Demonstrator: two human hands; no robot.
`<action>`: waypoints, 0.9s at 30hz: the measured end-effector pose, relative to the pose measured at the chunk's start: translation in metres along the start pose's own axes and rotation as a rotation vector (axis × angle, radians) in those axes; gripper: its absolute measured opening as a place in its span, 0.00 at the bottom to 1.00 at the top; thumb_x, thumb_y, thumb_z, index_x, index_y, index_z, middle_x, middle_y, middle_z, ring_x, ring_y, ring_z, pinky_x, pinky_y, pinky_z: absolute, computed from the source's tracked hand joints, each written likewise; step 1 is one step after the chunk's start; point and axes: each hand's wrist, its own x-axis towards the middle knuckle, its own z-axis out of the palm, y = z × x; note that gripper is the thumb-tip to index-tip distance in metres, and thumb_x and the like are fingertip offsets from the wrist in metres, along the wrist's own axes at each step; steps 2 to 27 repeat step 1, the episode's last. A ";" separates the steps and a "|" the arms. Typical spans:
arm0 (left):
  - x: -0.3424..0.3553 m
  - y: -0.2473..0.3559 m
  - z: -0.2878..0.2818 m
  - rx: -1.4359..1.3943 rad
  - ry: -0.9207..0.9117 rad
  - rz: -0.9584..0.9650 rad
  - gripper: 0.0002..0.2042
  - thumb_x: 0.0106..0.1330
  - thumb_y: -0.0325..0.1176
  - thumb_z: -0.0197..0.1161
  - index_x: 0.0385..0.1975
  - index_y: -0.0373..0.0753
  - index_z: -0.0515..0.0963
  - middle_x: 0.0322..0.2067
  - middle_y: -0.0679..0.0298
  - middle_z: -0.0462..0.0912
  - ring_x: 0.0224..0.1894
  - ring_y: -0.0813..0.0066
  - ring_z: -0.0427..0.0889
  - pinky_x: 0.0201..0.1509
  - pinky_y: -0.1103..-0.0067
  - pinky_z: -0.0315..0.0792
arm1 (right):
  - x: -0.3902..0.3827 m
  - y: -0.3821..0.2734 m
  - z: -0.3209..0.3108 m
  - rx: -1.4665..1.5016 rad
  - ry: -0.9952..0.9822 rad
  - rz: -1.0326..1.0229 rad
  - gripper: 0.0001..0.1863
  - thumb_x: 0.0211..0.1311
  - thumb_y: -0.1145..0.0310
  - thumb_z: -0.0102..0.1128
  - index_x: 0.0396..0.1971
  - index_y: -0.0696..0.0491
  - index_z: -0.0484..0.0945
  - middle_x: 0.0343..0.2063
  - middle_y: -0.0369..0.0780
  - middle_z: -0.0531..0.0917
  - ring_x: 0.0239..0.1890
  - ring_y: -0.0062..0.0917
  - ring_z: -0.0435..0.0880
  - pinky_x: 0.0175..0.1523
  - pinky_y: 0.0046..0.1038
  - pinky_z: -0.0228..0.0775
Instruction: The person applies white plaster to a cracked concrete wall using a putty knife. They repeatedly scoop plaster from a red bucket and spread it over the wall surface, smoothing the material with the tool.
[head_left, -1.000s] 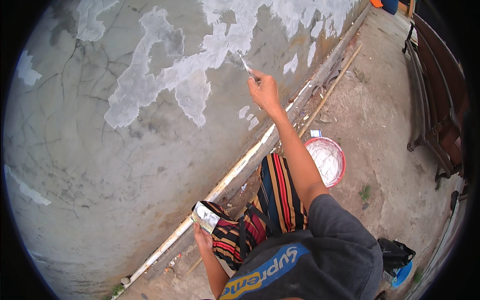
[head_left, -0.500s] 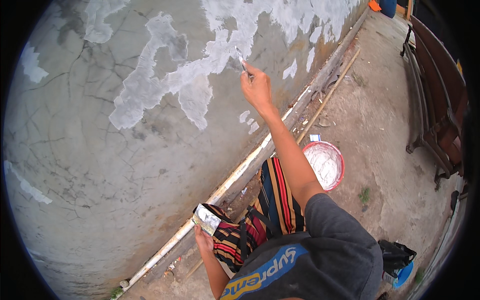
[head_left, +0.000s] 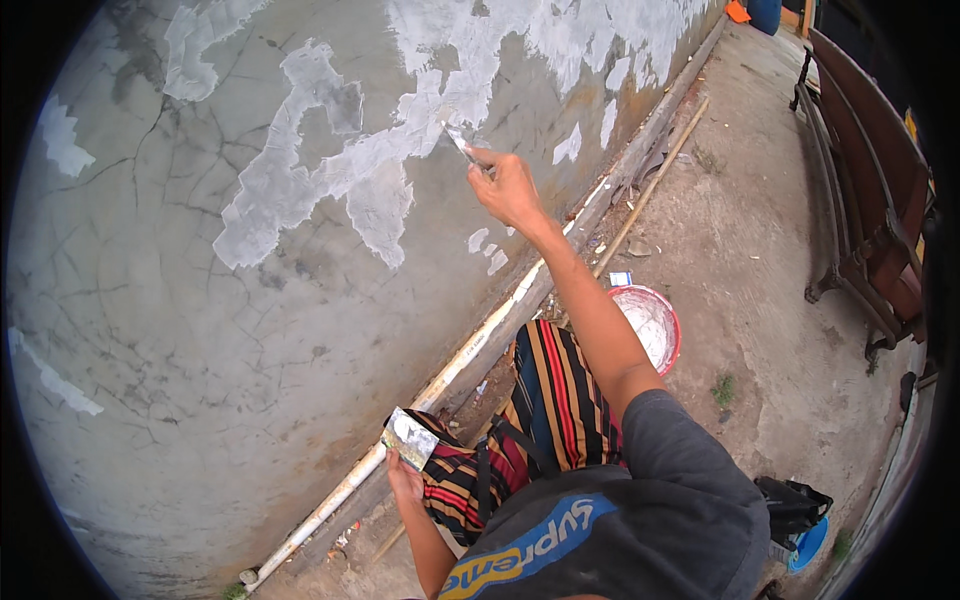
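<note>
My right hand (head_left: 508,190) is closed round the handle of a putty knife (head_left: 460,140), its blade on the cracked grey wall (head_left: 290,350). The blade meets the lower edge of a whitish patch of filler (head_left: 375,165) spread over the cracks. Low down by my knee, my left hand (head_left: 404,478) grips a small flat board (head_left: 409,440) smeared with white filler. Beside my right upper arm stands a red-rimmed tub (head_left: 676,335) of white paste, partly hidden by the arm.
A white pipe (head_left: 470,350) runs along the wall's foot, with a long bamboo pole (head_left: 655,185) beside it. At the right stands a dark wooden bench (head_left: 870,190). A black bag (head_left: 790,508) and a blue basin (head_left: 812,545) lie behind me on the right.
My right hand has moved a little down and left along the wall with the putty knife, which now leans more to the left. My left hand keeps its hold on the board.
</note>
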 end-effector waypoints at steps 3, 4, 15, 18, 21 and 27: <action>0.003 -0.002 0.003 -0.033 0.027 0.002 0.17 0.73 0.33 0.50 0.59 0.39 0.65 0.55 0.61 0.75 0.56 0.67 0.77 0.61 0.70 0.72 | 0.016 -0.002 -0.014 0.007 0.003 0.022 0.26 0.57 0.68 0.65 0.57 0.55 0.75 0.40 0.47 0.83 0.27 0.26 0.81 0.35 0.25 0.72; 0.003 -0.002 0.003 -0.033 0.027 0.002 0.17 0.73 0.33 0.50 0.59 0.39 0.65 0.55 0.61 0.75 0.56 0.67 0.77 0.61 0.70 0.72 | 0.016 -0.002 -0.014 0.007 0.003 0.022 0.26 0.57 0.68 0.65 0.57 0.55 0.75 0.40 0.47 0.83 0.27 0.26 0.81 0.35 0.25 0.72; 0.003 -0.002 0.003 -0.033 0.027 0.002 0.17 0.73 0.33 0.50 0.59 0.39 0.65 0.55 0.61 0.75 0.56 0.67 0.77 0.61 0.70 0.72 | 0.016 -0.002 -0.014 0.007 0.003 0.022 0.26 0.57 0.68 0.65 0.57 0.55 0.75 0.40 0.47 0.83 0.27 0.26 0.81 0.35 0.25 0.72; 0.003 -0.002 0.003 -0.033 0.027 0.002 0.17 0.73 0.33 0.50 0.59 0.39 0.65 0.55 0.61 0.75 0.56 0.67 0.77 0.61 0.70 0.72 | 0.016 -0.002 -0.014 0.007 0.003 0.022 0.26 0.57 0.68 0.65 0.57 0.55 0.75 0.40 0.47 0.83 0.27 0.26 0.81 0.35 0.25 0.72; 0.003 -0.002 0.003 -0.033 0.027 0.002 0.17 0.73 0.33 0.50 0.59 0.39 0.65 0.55 0.61 0.75 0.56 0.67 0.77 0.61 0.70 0.72 | 0.016 -0.002 -0.014 0.007 0.003 0.022 0.26 0.57 0.68 0.65 0.57 0.55 0.75 0.40 0.47 0.83 0.27 0.26 0.81 0.35 0.25 0.72; 0.003 -0.002 0.003 -0.033 0.027 0.002 0.17 0.73 0.33 0.50 0.59 0.39 0.65 0.55 0.61 0.75 0.56 0.67 0.77 0.61 0.70 0.72 | 0.016 -0.002 -0.014 0.007 0.003 0.022 0.26 0.57 0.68 0.65 0.57 0.55 0.75 0.40 0.47 0.83 0.27 0.26 0.81 0.35 0.25 0.72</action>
